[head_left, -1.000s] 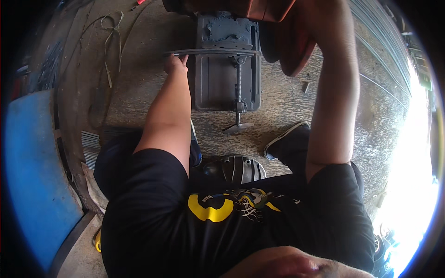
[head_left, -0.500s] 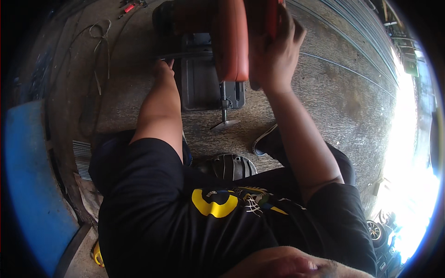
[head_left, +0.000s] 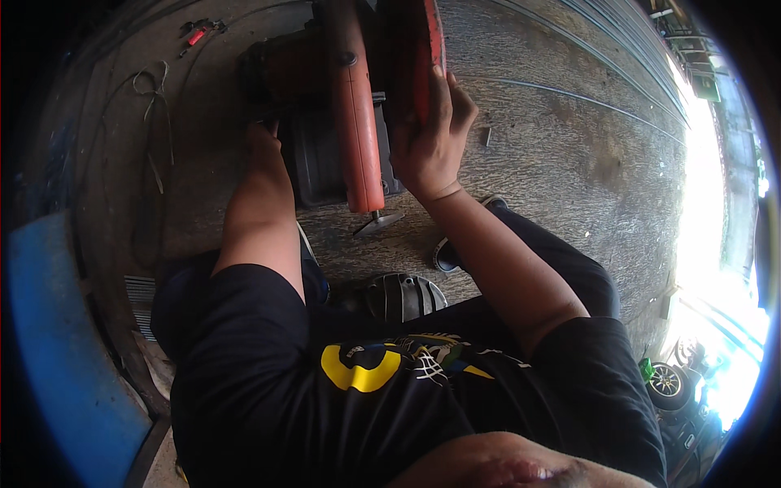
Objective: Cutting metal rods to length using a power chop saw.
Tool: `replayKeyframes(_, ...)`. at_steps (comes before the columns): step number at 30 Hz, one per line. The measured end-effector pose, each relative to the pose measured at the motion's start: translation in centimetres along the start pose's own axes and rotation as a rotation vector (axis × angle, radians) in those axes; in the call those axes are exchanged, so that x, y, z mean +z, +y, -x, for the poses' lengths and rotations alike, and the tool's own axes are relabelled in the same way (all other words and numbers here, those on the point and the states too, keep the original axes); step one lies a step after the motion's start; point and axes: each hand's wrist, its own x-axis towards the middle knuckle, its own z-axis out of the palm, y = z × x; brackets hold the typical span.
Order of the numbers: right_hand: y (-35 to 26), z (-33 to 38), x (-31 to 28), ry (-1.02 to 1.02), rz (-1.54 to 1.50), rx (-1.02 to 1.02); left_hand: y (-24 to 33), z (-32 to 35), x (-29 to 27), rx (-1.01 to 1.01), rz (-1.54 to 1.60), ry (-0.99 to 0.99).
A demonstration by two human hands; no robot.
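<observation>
Floor: saw over base, work unfinished, we judge; right hand at guard, left hand apart, grips unclear.

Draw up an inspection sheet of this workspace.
Surface: worn, streaked floor.
Job's things: orange-armed machine, dark base, red guard, metal clamp handle.
Clutter: long rods upper right; red-handled tool upper left; dark ribbed object near centre.
Hands: right hand against the red guard; left hand beside the dark base, grip hard to make out.
Cables: looped pale cord, left; electrical or not, cannot tell.
Surroundings: blue panel left, wheel lower right.
</observation>
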Motion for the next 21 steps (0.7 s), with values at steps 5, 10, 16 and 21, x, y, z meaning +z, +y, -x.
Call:
replayKeyframes(5, 0.3, 0.9, 0.3, -0.008, 0.01, -0.014, 0.0, 0.1, -0.1, 0.003, -0.003, 0.0)
replayKeyframes(10, 0.6, 2.1, 0.5, 0.003, 0.018, -0.033, 0.0, 0.0, -0.2, 0.003, 0.001, -0.003)
replayKeyframes(16, 0.9, 3.0, 0.8, 0.001, 0.021, -0.036, 0.0, 0.1, -0.2, 0.0, 0.003, -0.005)
replayKeyframes(21, 0.9, 3.4, 0.7, -0.024, 0.046, -0.042, 0.0, 0.0, 0.1, -0.004, 0.008, -0.008)
